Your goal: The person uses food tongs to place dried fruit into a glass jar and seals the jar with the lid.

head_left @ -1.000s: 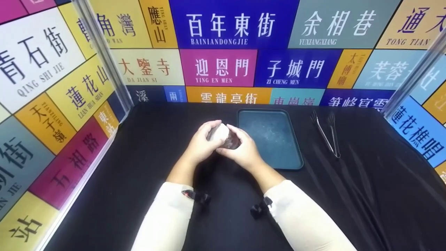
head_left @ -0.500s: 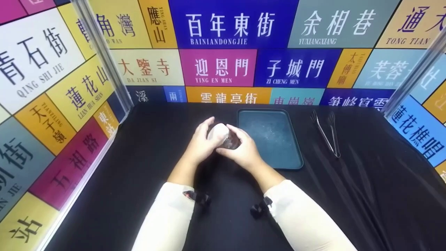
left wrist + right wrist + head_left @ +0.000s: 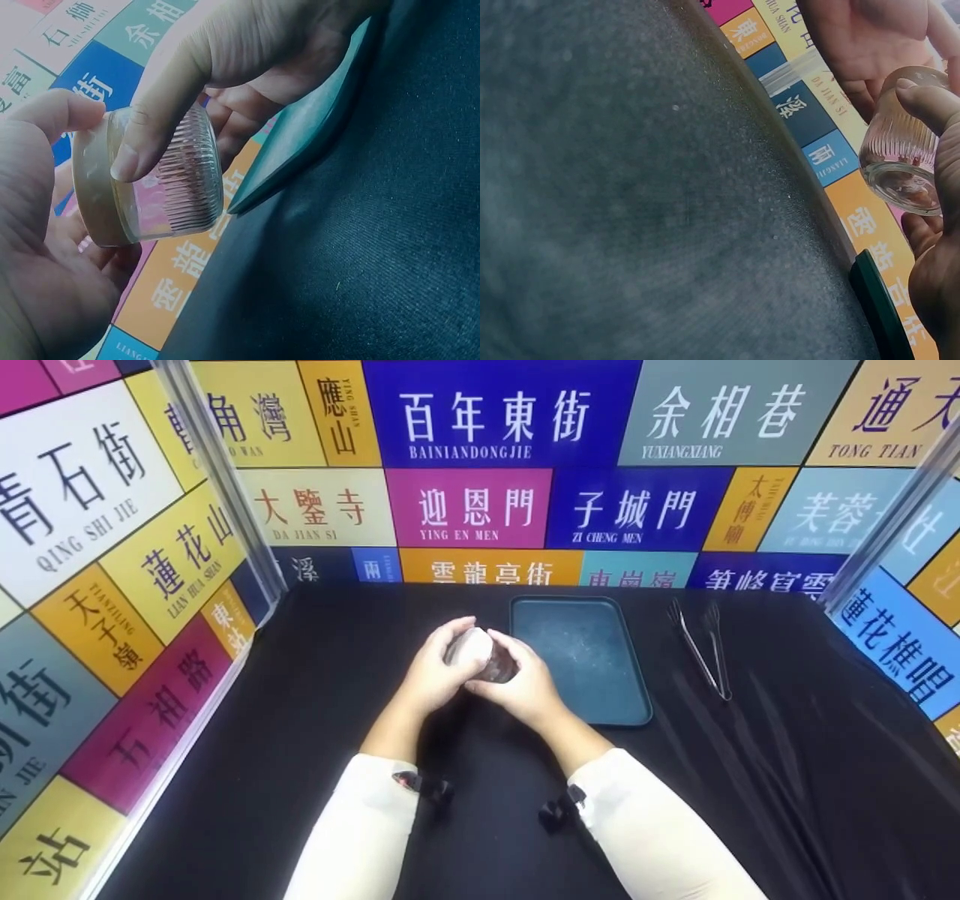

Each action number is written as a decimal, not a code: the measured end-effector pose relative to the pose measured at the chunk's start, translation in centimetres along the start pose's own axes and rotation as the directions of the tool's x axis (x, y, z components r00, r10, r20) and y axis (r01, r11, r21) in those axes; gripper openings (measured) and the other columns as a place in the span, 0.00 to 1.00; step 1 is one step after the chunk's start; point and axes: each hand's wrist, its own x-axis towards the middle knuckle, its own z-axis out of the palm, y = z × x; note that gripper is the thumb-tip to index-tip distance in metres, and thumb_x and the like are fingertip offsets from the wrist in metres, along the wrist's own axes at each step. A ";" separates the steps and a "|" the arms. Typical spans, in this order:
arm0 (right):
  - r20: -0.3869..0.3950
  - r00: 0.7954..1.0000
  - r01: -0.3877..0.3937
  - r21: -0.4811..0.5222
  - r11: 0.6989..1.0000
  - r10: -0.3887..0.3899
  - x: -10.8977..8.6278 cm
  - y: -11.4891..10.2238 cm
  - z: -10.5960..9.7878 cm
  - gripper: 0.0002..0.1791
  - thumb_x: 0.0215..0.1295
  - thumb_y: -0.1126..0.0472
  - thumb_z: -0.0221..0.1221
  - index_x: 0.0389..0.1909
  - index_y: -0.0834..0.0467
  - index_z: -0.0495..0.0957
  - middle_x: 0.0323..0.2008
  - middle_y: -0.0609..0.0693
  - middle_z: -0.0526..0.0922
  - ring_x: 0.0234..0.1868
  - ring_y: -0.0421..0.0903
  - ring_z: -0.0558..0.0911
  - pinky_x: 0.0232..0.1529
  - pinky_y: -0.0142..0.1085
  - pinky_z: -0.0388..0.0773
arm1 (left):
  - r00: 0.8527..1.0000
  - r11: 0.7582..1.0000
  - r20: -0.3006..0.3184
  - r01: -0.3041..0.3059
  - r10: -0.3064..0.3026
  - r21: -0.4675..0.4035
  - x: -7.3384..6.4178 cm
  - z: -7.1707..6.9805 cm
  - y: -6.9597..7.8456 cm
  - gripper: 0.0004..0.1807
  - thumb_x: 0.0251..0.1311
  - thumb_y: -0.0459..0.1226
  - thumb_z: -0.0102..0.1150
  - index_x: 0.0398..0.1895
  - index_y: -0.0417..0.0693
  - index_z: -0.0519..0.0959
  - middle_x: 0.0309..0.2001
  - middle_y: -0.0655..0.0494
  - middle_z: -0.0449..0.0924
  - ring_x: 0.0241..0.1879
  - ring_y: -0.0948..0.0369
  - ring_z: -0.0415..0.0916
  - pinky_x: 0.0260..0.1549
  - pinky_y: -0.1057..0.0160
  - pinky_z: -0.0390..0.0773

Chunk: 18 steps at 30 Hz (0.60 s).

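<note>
Both hands hold a ribbed clear glass jar (image 3: 191,180) above the black tabletop, tilted on its side in the left wrist view. My left hand (image 3: 433,673) grips its lid (image 3: 97,191), which looks beige there and whitish in the head view. My right hand (image 3: 531,682) grips the glass body, its thumb (image 3: 135,146) lying along the side near the lid. Through the glass only faint pinkish and brownish tones show, so any contents cannot be told. In the right wrist view the jar (image 3: 896,142) is partly hidden behind the right hand.
A dark teal tray (image 3: 585,660) with pale specks lies just right of the hands. Farther right are metal tongs (image 3: 701,652), spread apart. Black cloth (image 3: 300,720) covers the table, with creases at right. Walls with colourful street-name signs (image 3: 472,506) stand behind and beside it.
Half a second ago the left hand's fingers were straightened away from the lid; now they are curled round it again. The right hand and the jar stay in the same place.
</note>
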 end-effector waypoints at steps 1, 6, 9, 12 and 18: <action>0.002 1.000 0.000 -0.006 1.000 0.000 0.0 0.0 0.0 0.50 0.47 0.46 0.85 0.74 0.51 0.77 0.70 0.54 0.81 0.71 0.54 0.79 0.76 0.49 0.73 | 1.000 1.000 0.009 -0.012 0.012 -0.012 0.0 0.0 0.0 0.37 0.61 0.41 0.69 0.76 0.52 0.74 0.75 0.52 0.76 0.75 0.53 0.72 0.78 0.50 0.69; 0.012 1.000 0.000 -0.034 0.999 0.000 -0.1 -0.1 -0.1 0.50 0.48 0.45 0.84 0.74 0.52 0.76 0.71 0.54 0.81 0.71 0.54 0.79 0.76 0.48 0.73 | 0.998 0.995 0.044 -0.048 0.052 -0.092 0.0 0.0 0.3 0.32 0.61 0.33 0.63 0.72 0.49 0.76 0.73 0.51 0.78 0.75 0.53 0.73 0.79 0.49 0.69; 0.010 1.000 -0.004 -0.035 0.999 0.004 -0.1 0.0 -0.1 0.50 0.48 0.45 0.84 0.74 0.50 0.76 0.71 0.54 0.81 0.71 0.53 0.79 0.76 0.48 0.74 | 0.997 0.991 0.046 -0.059 0.065 -0.122 -0.1 0.1 0.2 0.31 0.62 0.32 0.63 0.72 0.47 0.77 0.73 0.50 0.78 0.75 0.52 0.72 0.79 0.49 0.67; 0.004 1.000 -0.005 -0.024 1.000 0.005 -0.1 0.2 0.0 0.50 0.48 0.45 0.84 0.74 0.50 0.76 0.71 0.54 0.81 0.71 0.53 0.80 0.76 0.48 0.74 | 0.997 0.993 0.033 -0.059 0.063 -0.097 -0.2 0.2 0.1 0.33 0.63 0.35 0.65 0.74 0.48 0.74 0.75 0.49 0.74 0.76 0.51 0.70 0.79 0.48 0.67; -0.008 1.000 0.004 -0.015 1.000 -0.004 0.0 0.2 0.1 0.49 0.47 0.46 0.84 0.73 0.51 0.77 0.70 0.54 0.82 0.71 0.54 0.80 0.76 0.49 0.74 | 0.999 0.999 -0.030 0.032 -0.031 0.015 -0.1 0.3 0.0 0.42 0.61 0.54 0.73 0.77 0.53 0.72 0.76 0.51 0.72 0.74 0.52 0.70 0.77 0.48 0.70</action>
